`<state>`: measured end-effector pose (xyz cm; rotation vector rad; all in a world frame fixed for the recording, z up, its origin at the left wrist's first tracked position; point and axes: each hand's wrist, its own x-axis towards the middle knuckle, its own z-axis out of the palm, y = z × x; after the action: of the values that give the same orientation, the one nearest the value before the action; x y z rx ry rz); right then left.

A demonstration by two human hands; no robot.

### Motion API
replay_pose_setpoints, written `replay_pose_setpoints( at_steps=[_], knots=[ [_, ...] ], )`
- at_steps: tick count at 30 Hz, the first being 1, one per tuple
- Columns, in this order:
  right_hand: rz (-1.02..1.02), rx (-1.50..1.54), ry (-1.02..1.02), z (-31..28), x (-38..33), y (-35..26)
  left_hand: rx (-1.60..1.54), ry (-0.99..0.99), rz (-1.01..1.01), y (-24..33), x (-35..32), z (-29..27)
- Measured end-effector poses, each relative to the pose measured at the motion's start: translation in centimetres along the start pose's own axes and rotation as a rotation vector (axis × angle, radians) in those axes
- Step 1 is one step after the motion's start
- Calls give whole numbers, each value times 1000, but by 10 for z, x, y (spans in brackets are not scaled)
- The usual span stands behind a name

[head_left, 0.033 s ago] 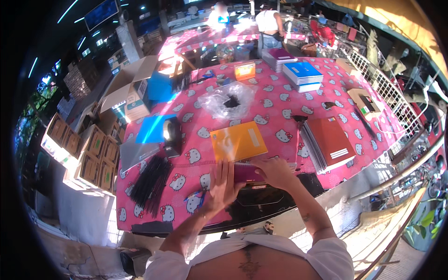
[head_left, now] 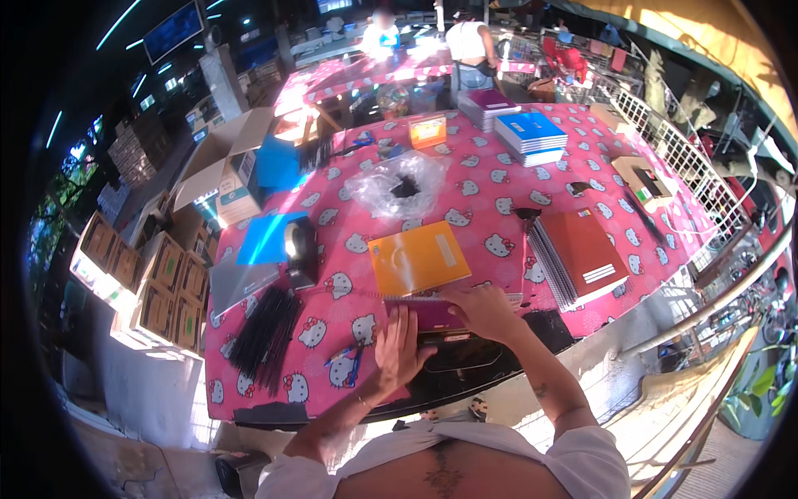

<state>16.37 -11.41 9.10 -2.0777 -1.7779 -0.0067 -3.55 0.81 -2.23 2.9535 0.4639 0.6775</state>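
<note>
An orange notebook (head_left: 420, 256) lies flat in front of me. Along its near edge runs a row of wire coil or punched holes, too small to tell which. Nearer to me is a purple notebook (head_left: 426, 314), partly under my hands, at a black machine (head_left: 457, 356) on the table's front edge. My left hand (head_left: 399, 349) lies with straight fingers at the purple notebook's left end. My right hand (head_left: 484, 311) bends its fingers over the purple cover from the right, seeming to grip it; its thumb is hidden.
Brown spiral notebooks (head_left: 582, 256) are stacked at the right. Black wire or plastic strips (head_left: 268, 337), blue pens (head_left: 353, 366) and a black tape dispenser (head_left: 301, 254) lie left. Crumpled clear plastic (head_left: 395, 185) and blue notebooks (head_left: 532, 133) stand farther off. Two people are beyond.
My left hand has slid toward me, off the orange notebook's near edge and onto the purple notebook's end. My right hand shifts slightly left. The coil-like row shows more. The whole view shifts slightly.
</note>
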Motion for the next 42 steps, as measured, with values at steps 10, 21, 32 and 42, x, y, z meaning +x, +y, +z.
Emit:
replay_pose_setpoints(
  at_steps=[10,21,32,42],
  knots=[
    [-32,10,55,0,5,4,51,140,-12,-1,60,-16],
    [1,39,73,13,0,6,15,113,-51,13,51,-15],
    [154,637,83,-31,-44,54,-134,3,263,-9,78,-61],
    [313,1375,-98,19,-60,74,-196,-88,212,-6,107,-81]
  ],
)
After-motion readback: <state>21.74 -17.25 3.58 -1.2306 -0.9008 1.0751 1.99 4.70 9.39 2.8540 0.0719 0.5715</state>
